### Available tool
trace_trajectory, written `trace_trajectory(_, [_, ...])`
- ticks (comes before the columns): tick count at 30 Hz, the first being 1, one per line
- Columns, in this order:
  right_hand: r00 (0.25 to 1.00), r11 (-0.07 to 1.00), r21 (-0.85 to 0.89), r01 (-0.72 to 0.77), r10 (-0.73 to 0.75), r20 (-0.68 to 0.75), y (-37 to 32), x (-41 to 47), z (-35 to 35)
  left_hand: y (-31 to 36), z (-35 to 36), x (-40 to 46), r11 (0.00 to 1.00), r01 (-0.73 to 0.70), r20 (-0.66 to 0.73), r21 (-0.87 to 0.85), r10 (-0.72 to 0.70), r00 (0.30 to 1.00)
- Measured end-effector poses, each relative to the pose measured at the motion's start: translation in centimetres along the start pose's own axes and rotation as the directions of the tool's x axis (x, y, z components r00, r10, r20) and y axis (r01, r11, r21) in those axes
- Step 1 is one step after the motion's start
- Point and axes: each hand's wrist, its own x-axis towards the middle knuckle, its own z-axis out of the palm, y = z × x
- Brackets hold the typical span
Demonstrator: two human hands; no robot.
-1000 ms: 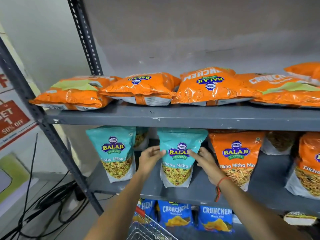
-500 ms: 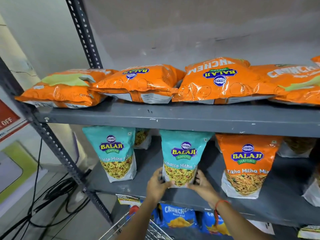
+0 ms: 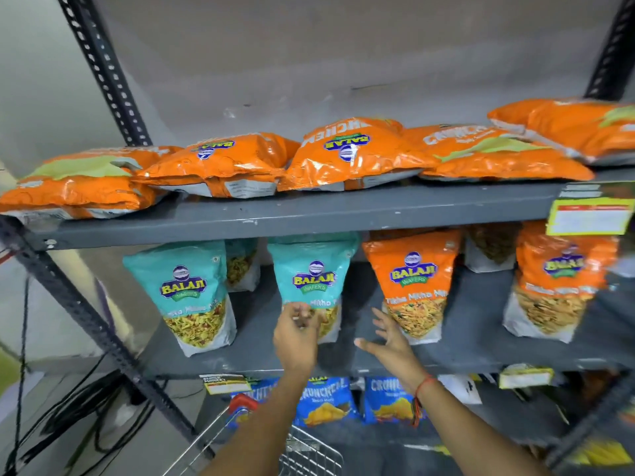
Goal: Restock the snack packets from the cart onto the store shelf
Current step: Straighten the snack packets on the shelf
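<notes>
Left hand (image 3: 296,341) up at the teal packet (image 3: 311,280) standing on the middle shelf (image 3: 261,364), fingers loosely curled, touching its lower front, can't tell if gripping; right hand (image 3: 390,341) spread wide, empty, just beside the orange packet (image 3: 414,283).

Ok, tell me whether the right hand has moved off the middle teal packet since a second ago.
Yes. The right hand has come off the middle teal packet and now hangs open to its right, nearer the orange packet.
</notes>
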Motion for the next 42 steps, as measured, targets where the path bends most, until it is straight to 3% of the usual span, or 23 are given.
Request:
trace_trajectory(3, [0.989,0.999,0.002,0.052,-0.051,-0.141,-0.1,-3.2,-3.3,3.1,2.9,-2.1,0.998,-0.056,0.089,-0.043,0.06,0.994])
trace_trajectory(8, [0.962,0.999,-0.001,-0.043,0.041,-0.27,0.4,-5.7,-9.3,3.6,7.9,-5.1,1.0,-0.014,0.374,0.005,0.011,0.927])
trace_trajectory(11, [0.96,0.994,-0.032,-0.102,0.09,-0.264,1.9,-5.1,-12.0,2.9,9.7,-6.4,0.993,0.112,0.423,0.034,-0.116,0.899])
trace_trajectory(15, [0.967,0.984,-0.083,-0.156,0.135,-0.214,3.6,-2.2,-14.1,0.8,12.0,-5.4,0.953,0.28,0.512,0.115,-0.299,0.806])
trace_trajectory(21, [0.977,0.975,-0.143,-0.172,0.15,-0.153,5.4,2.8,-14.9,-3.7,15.2,-1.9,0.925,0.362,0.502,0.12,-0.371,0.781])
trace_trajectory(29, [0.992,0.963,-0.253,-0.097,0.074,-0.101,6.0,5.4,-16.5,-1.3,16.9,-3.0,0.912,0.409,0.48,0.029,-0.371,0.795])
trace_trajectory(36, [0.993,0.97,-0.233,-0.066,0.042,-0.108,6.1,5.3,-17.9,-0.4,17.8,-4.0,0.949,0.308,0.461,0.066,-0.303,0.834])
trace_trajectory(42, [0.976,0.987,-0.14,-0.082,0.051,-0.214,6.1,1.9,-17.6,1.4,15.5,-6.7,0.968,0.205,0.33,0.148,-0.244,0.912])
